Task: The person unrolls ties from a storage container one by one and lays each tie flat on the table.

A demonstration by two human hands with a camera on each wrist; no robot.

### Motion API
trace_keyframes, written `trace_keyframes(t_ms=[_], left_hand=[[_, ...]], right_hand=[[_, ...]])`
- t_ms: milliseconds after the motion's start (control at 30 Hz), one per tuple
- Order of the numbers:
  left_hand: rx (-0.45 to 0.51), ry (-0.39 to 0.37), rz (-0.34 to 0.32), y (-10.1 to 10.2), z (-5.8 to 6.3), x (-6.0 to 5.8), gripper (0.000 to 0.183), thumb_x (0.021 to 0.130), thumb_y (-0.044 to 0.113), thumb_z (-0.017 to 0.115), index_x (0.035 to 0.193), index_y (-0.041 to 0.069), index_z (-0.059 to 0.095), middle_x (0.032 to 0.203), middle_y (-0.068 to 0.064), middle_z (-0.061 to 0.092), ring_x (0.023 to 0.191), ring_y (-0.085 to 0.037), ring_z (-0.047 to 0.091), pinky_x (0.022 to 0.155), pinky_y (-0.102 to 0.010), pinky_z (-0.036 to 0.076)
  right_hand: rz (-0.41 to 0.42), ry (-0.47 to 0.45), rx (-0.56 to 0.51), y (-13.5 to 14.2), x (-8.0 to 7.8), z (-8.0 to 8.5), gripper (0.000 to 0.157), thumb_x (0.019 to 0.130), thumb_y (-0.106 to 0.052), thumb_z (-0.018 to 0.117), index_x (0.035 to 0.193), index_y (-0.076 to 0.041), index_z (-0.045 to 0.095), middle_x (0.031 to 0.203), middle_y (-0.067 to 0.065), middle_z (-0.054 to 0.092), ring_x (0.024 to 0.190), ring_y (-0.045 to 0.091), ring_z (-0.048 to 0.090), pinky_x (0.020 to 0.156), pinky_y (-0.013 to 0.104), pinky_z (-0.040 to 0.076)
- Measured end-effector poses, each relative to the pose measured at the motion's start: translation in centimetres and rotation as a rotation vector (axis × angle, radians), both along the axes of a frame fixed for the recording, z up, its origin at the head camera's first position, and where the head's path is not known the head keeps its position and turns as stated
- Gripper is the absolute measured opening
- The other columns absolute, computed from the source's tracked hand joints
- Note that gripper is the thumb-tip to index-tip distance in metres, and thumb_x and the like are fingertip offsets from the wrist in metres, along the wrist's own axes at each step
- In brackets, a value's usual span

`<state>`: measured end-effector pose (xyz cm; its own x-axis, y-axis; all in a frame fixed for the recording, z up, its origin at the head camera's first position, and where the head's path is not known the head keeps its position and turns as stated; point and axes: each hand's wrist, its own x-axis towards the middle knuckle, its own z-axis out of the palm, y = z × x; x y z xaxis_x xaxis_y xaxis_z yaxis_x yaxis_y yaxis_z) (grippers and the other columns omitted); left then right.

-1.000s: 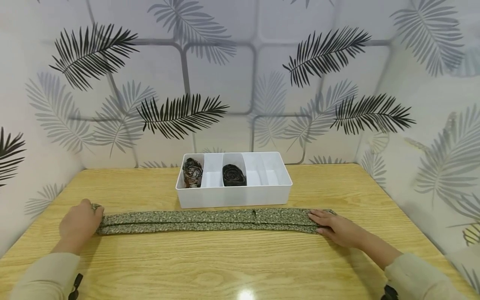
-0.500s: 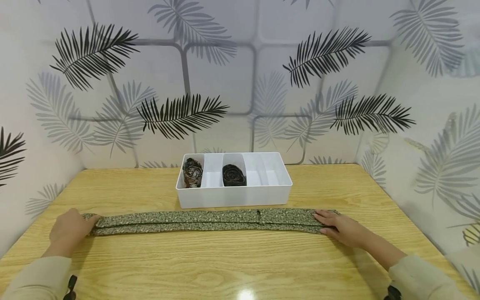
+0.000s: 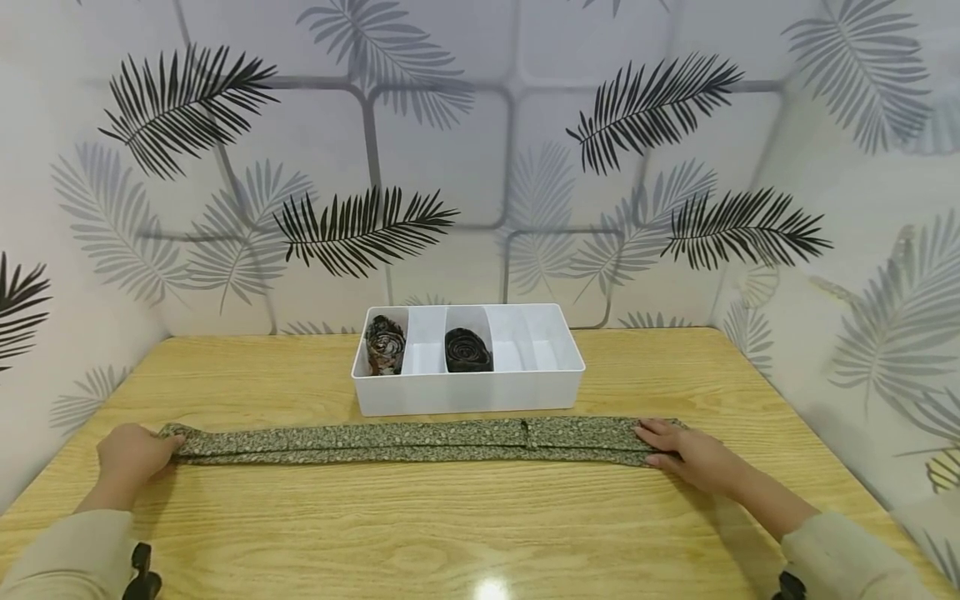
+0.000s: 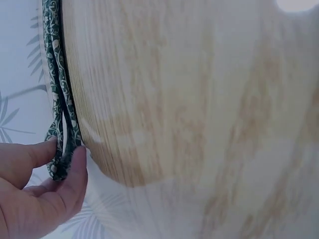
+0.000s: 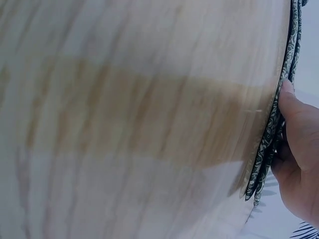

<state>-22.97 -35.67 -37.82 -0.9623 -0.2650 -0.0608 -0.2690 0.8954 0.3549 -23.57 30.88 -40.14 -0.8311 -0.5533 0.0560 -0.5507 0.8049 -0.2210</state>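
A long, flat strip of green patterned cloth [image 3: 360, 441], folded lengthwise with a dark line along it, lies across the table in front of the white box. At its left end my left hand [image 3: 135, 457] pinches the cloth, the thumb on one side and fingers on the other in the left wrist view. A rounded fold of cloth [image 4: 59, 167] shows between them there. My right hand [image 3: 693, 457] holds the strip near its right end, the thumb and fingers at its edges. In the right wrist view the layered cloth edge [image 5: 271, 122] runs along the fingers.
A white divided box [image 3: 468, 394] stands behind the strip, close to its far edge. A reddish-brown patterned cloth roll [image 3: 386, 346] and a dark cloth roll [image 3: 468, 350] sit in separate compartments. A patterned wall [image 3: 480, 250] borders the wooden table [image 3: 390, 533].
My left hand has moved left, drawing the strip's left end outward and a little straighter. The right hand has shifted slightly right, and the dark mark on the cloth has moved right with it.
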Motion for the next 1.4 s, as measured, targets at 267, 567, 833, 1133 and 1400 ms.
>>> trace_keyframes(t_ms=[267, 567, 833, 1133, 1400], left_hand=[[0.362, 0.008, 0.123, 0.1, -0.5, -0.7, 0.058, 0.092, 0.021, 0.046, 0.124, -0.025, 0.03, 0.061, -0.006, 0.066, 0.068, -0.022, 0.065, 0.104, -0.06, 0.009], [0.746, 0.0, 0.195, -0.2, -1.3, -1.4, 0.069, 0.091, 0.02, 0.049, 0.137, -0.015, 0.012, 0.119, -0.039, 0.041, 0.056, 0.0, 0.062, 0.066, -0.024, 0.054], [0.795, -0.011, 0.246, -0.4, -1.2, -1.6, 0.066, 0.092, 0.019, 0.048, 0.139, -0.012, 0.012, 0.1, -0.024, 0.061, 0.055, -0.001, 0.062, 0.058, -0.019, 0.052], [0.703, -0.041, 0.277, -0.5, -1.4, -1.8, 0.064, 0.09, 0.019, 0.051, 0.134, -0.015, 0.022, 0.047, 0.01, 0.056, 0.047, -0.002, 0.06, 0.094, -0.034, 0.044], [0.31, -0.006, 0.11, 0.4, -1.2, -1.7, 0.054, 0.09, 0.021, 0.05, 0.121, -0.021, 0.039, 0.074, -0.018, 0.066, 0.072, -0.026, 0.064, 0.102, -0.057, 0.021]], right_hand=[[-0.042, 0.06, 0.014, 0.9, -0.5, -0.2, 0.044, 0.085, -0.017, 0.058, 0.126, 0.0, 0.052, 0.129, 0.03, 0.045, 0.116, 0.048, 0.043, 0.088, 0.053, 0.044], [-0.093, 0.012, 0.007, 2.0, -1.4, 0.0, 0.046, 0.086, -0.019, 0.056, 0.128, -0.001, 0.049, 0.131, 0.029, 0.043, 0.118, 0.048, 0.041, 0.088, 0.053, 0.043], [-0.092, 0.008, 0.031, 2.5, -1.9, -0.1, 0.046, 0.087, -0.017, 0.055, 0.128, 0.001, 0.048, 0.132, 0.031, 0.041, 0.118, 0.049, 0.04, 0.087, 0.053, 0.044], [-0.062, 0.051, 0.013, 2.7, -2.0, -0.4, 0.045, 0.088, -0.024, 0.053, 0.127, -0.001, 0.05, 0.129, 0.031, 0.044, 0.115, 0.049, 0.043, 0.086, 0.053, 0.044], [-0.016, 0.115, 0.003, 3.1, -2.1, -0.8, 0.047, 0.091, -0.031, 0.048, 0.129, -0.003, 0.049, 0.126, 0.03, 0.047, 0.116, 0.048, 0.043, 0.083, 0.053, 0.045]])
